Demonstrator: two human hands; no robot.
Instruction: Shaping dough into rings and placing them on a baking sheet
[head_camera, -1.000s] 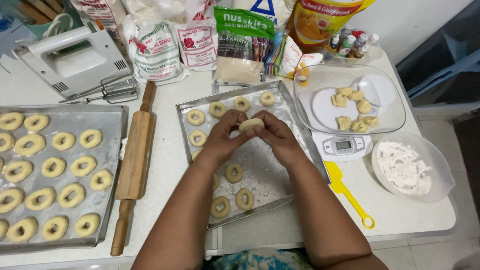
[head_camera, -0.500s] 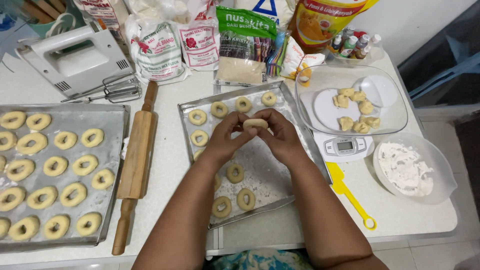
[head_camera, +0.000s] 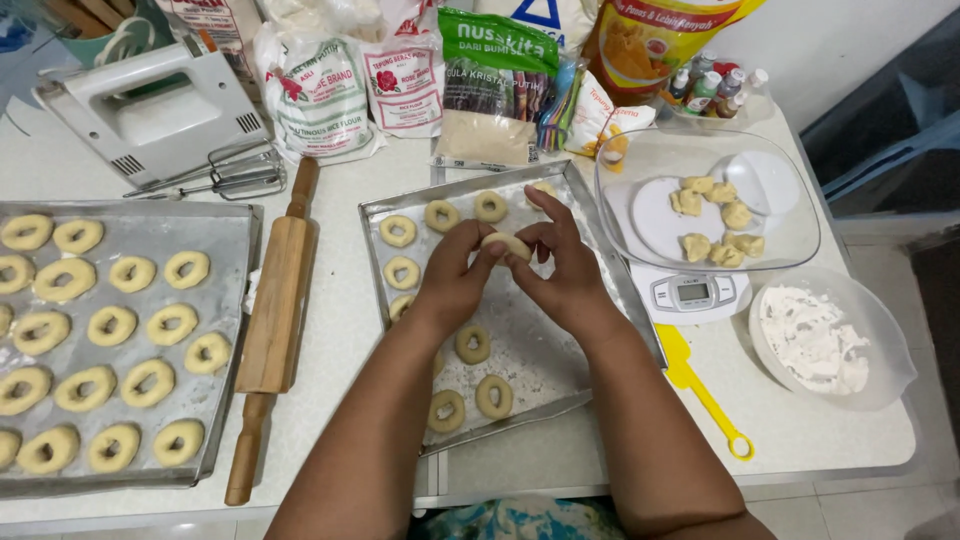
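At the bench's left edge, a large baking tray (head_camera: 240, 330) lies filled with rows of ring-shaped dough pieces (head_camera: 110, 325), its far side running out of view. Behind it, at the far left corner, rests a white hand mixer (head_camera: 150, 105) with its beaters (head_camera: 225, 175) lying alongside. A wooden rolling pin (head_camera: 272, 310) lies in the narrow gap between this tray and a smaller baking tray (head_camera: 550, 350) at the bench's middle, whose near corner juts past the front edge. Dough rings (head_camera: 440, 215) line the smaller tray's far and left sides; its floured right half lies bare. Above that tray, the left hand (head_camera: 455, 280) and the right hand (head_camera: 560, 275) meet, fingertips of both pinched together on a single dough ring (head_camera: 507, 243) held clear of the metal. Bags of flour and sugar (head_camera: 400, 75) crowd the bench's far edge. Right of the hands, a clear bowl (head_camera: 790, 230) holding dough lumps (head_camera: 715, 220) sits on a kitchen scale (head_camera: 695, 293). A yellow spatula (head_camera: 700, 385) lies just beside the smaller tray, and a bowl of flour (head_camera: 880, 340) stands near the right edge, with open bench in front of it.
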